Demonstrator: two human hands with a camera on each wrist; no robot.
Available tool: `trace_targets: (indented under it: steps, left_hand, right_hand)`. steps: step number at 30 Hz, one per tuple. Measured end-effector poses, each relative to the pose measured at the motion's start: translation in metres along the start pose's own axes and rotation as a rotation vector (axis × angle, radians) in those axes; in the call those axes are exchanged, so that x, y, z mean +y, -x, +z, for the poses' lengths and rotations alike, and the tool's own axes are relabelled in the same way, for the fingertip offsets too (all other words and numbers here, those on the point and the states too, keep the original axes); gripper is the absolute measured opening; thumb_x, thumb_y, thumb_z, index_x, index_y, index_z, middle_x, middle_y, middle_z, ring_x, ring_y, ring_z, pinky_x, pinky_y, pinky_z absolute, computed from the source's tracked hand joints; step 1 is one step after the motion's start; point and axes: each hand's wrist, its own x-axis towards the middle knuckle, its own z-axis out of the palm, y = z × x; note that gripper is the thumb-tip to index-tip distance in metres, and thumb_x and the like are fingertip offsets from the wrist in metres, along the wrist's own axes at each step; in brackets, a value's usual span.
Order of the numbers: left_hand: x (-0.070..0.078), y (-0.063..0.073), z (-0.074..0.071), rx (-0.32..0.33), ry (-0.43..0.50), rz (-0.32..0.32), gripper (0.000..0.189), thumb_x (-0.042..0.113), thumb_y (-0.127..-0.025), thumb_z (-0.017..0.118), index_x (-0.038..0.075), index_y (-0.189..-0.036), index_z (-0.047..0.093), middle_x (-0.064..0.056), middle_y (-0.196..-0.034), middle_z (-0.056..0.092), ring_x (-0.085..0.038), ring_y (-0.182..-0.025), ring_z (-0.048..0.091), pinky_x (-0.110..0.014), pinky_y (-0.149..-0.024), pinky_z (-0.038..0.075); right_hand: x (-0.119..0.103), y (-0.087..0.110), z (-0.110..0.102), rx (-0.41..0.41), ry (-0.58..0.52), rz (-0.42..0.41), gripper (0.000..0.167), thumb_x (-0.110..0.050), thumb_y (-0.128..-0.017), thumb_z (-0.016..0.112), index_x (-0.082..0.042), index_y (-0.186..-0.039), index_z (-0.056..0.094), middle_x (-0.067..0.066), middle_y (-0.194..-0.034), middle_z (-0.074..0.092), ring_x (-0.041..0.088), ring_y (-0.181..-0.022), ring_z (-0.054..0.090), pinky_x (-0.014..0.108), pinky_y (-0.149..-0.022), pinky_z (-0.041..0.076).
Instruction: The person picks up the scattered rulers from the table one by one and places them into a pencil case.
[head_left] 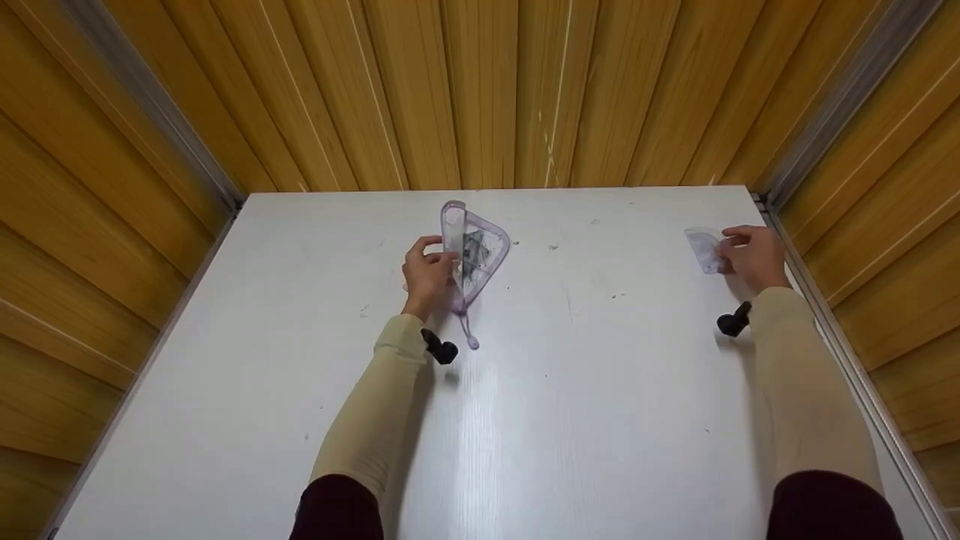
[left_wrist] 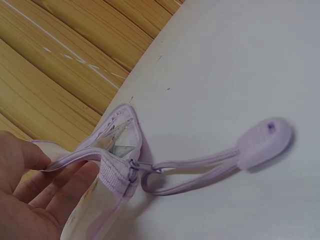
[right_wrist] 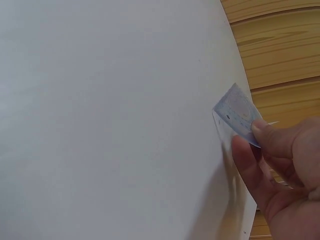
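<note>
My left hand [head_left: 427, 276] holds a clear, lilac-edged zip pouch [head_left: 496, 241] near the middle of the table's far part. In the left wrist view, thumb and fingers pinch the pouch's zip edge [left_wrist: 75, 157], and its mouth gapes. Inside lie clear, greyish flat pieces [left_wrist: 121, 149] with pointed corners, partly hidden. A lilac pull loop with a plastic tab [left_wrist: 265, 145] hangs from the zip. Over at the far right, my right hand [head_left: 756, 259] pinches a clear, bluish protractor [head_left: 702, 249] between thumb and fingers. Its rounded edge points away from me in the head view.
Beneath both hands is a white table [head_left: 585, 390] with small dark marks. Yellow wood-look panels [head_left: 480, 90] rise behind it and on both sides. A metal rail [head_left: 847, 352] runs along the right edge. Black wrist mounts [head_left: 441, 349] sit below the hands.
</note>
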Motion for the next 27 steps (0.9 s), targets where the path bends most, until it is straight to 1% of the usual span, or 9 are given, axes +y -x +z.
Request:
trace_targets:
  steps: [6, 12, 19, 23, 27]
  left_hand:
    - [0.000, 0.000, 0.000, 0.001, -0.011, 0.009, 0.034, 0.004, -0.098, 0.062, 0.004, -0.132, 0.062, -0.010, -0.097, 0.078, -0.024, -0.080, 0.075, -0.029, -0.062, 0.057]
    - [0.001, 0.000, 0.000, 0.011, -0.012, -0.006, 0.035, 0.005, -0.098, 0.063, 0.004, -0.132, 0.062, -0.011, -0.098, 0.078, -0.023, -0.080, 0.074, -0.029, -0.061, 0.057]
    - [0.002, 0.000, -0.001, 0.011, 0.004, -0.011, 0.035, 0.004, -0.097, 0.065, 0.004, -0.132, 0.062, -0.012, -0.097, 0.078, -0.021, -0.075, 0.070, -0.029, -0.059, 0.056]
    - [0.001, 0.000, -0.001, 0.005, 0.012, -0.012, 0.036, 0.004, -0.097, 0.065, 0.003, -0.132, 0.062, -0.012, -0.097, 0.077, -0.021, -0.074, 0.070, -0.029, -0.059, 0.056]
    - [0.001, 0.000, -0.002, -0.003, 0.014, -0.004, 0.037, 0.004, -0.097, 0.065, 0.003, -0.134, 0.061, -0.012, -0.097, 0.077, -0.023, -0.077, 0.073, -0.030, -0.061, 0.058]
  right_hand:
    - [-0.003, 0.001, -0.001, -0.002, -0.029, 0.032, 0.044, -0.013, -0.104, 0.060, -0.002, -0.145, 0.054, 0.017, -0.127, 0.054, 0.023, -0.092, 0.066, 0.026, -0.076, 0.058]
    - [-0.005, -0.001, -0.001, 0.017, -0.041, 0.043, 0.044, -0.015, -0.103, 0.062, -0.004, -0.145, 0.055, 0.016, -0.128, 0.054, 0.023, -0.093, 0.067, 0.026, -0.077, 0.058]
    - [-0.009, -0.001, 0.000, 0.031, -0.067, 0.040, 0.047, -0.018, -0.103, 0.064, -0.005, -0.146, 0.054, 0.016, -0.128, 0.056, 0.020, -0.090, 0.071, 0.030, -0.078, 0.059]
    - [-0.013, -0.001, -0.001, 0.036, -0.082, 0.039, 0.046, -0.018, -0.102, 0.064, -0.005, -0.145, 0.054, 0.015, -0.125, 0.057, 0.017, -0.085, 0.072, 0.030, -0.076, 0.059]
    - [-0.015, -0.003, -0.001, 0.065, -0.078, -0.013, 0.043, -0.012, -0.100, 0.067, -0.001, -0.140, 0.058, 0.016, -0.116, 0.062, 0.013, -0.075, 0.073, 0.029, -0.071, 0.060]
